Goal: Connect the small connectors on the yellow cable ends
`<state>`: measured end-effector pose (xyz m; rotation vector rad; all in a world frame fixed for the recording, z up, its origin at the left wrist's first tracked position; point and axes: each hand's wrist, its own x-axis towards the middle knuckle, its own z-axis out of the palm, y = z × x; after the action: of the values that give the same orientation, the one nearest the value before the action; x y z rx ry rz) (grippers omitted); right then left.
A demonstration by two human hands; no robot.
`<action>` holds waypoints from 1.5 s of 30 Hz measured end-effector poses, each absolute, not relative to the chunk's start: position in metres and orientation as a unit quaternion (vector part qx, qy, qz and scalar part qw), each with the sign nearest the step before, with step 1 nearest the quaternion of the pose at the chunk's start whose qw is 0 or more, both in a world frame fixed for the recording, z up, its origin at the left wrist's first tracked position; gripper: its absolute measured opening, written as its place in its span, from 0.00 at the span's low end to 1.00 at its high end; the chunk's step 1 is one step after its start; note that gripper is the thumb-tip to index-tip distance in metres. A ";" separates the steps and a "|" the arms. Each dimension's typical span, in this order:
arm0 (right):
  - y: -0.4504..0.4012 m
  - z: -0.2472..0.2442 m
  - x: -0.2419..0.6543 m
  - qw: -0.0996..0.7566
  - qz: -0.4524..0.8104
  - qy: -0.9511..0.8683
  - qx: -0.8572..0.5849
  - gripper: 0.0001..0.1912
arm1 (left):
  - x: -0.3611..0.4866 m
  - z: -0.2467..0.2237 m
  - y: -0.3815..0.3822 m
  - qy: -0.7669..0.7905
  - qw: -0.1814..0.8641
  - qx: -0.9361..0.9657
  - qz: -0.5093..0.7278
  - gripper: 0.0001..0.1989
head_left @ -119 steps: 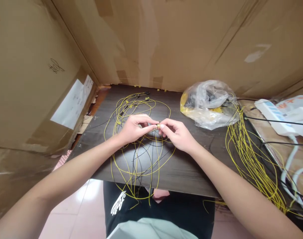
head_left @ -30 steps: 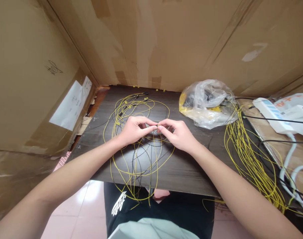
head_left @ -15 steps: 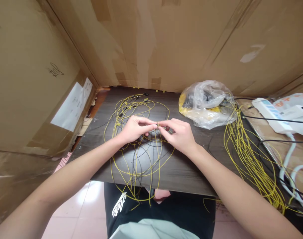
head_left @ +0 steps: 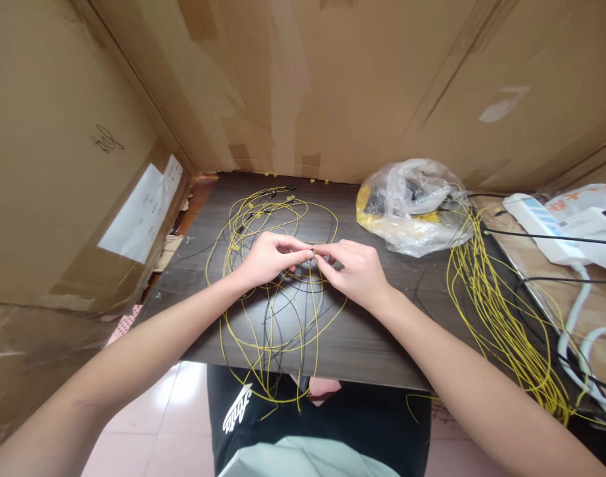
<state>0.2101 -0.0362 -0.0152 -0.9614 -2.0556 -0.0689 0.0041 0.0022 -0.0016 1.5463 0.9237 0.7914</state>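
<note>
My left hand (head_left: 273, 258) and my right hand (head_left: 355, 268) meet fingertip to fingertip above the dark table (head_left: 367, 344). Both pinch at one spot, where a tiny dark piece shows between the fingers; it is too small to name. Thin yellow and black wires (head_left: 256, 346) lie in loose loops under and around my hands, and some hang over the table's front edge. Black wire ends (head_left: 289, 188) and small yellow tags lie at the back of the loops.
A clear plastic bag (head_left: 415, 232) with yellow and black contents sits at the back right. A bundle of yellow wires (head_left: 502, 331) runs down the right side, near a white power strip (head_left: 544, 228) and a white cable. Cardboard walls (head_left: 283, 86) stand behind and left.
My right fingertips have closed in slightly against the left ones, covering more of the small piece. The whole view has shifted a little.
</note>
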 end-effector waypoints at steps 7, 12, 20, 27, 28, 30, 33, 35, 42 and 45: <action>-0.039 -0.010 0.208 0.431 0.029 -0.810 -0.395 0.09 | 0.003 -0.003 0.004 0.382 0.555 0.655 0.341 0.10; -0.038 -0.001 0.211 0.471 0.219 -0.745 -0.419 0.09 | 0.003 0.000 0.005 0.355 0.565 0.652 0.360 0.11; -0.036 0.002 0.212 0.422 0.328 -0.725 -0.435 0.12 | 0.000 -0.004 0.005 0.321 0.537 0.673 0.395 0.09; -0.037 0.000 0.213 0.378 0.367 -0.744 -0.411 0.14 | 0.000 -0.006 0.005 0.283 0.492 0.708 0.420 0.08; -0.037 0.000 0.214 0.377 0.368 -0.743 -0.413 0.14 | 0.000 -0.007 0.005 0.281 0.489 0.709 0.423 0.08; -0.036 -0.001 0.214 0.377 0.367 -0.741 -0.418 0.14 | 0.001 -0.009 0.004 0.278 0.482 0.711 0.429 0.07; -0.036 -0.001 0.214 0.373 0.362 -0.745 -0.417 0.14 | 0.002 -0.008 0.004 0.285 0.450 0.728 0.432 0.07; -0.036 -0.001 0.214 0.366 0.360 -0.754 -0.410 0.14 | 0.002 -0.007 0.003 0.294 0.408 0.752 0.426 0.06; -0.035 -0.005 0.213 0.306 0.239 -0.809 -0.442 0.16 | 0.002 -0.006 0.000 0.323 0.303 0.807 0.392 0.07; -0.035 -0.007 0.213 0.284 0.203 -0.821 -0.452 0.14 | 0.002 -0.008 0.000 0.319 0.287 0.816 0.389 0.08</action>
<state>0.2133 -0.0347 -0.0074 -1.2095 -2.1959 0.5430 0.0019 0.0004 -0.0077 2.1792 0.8511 1.0381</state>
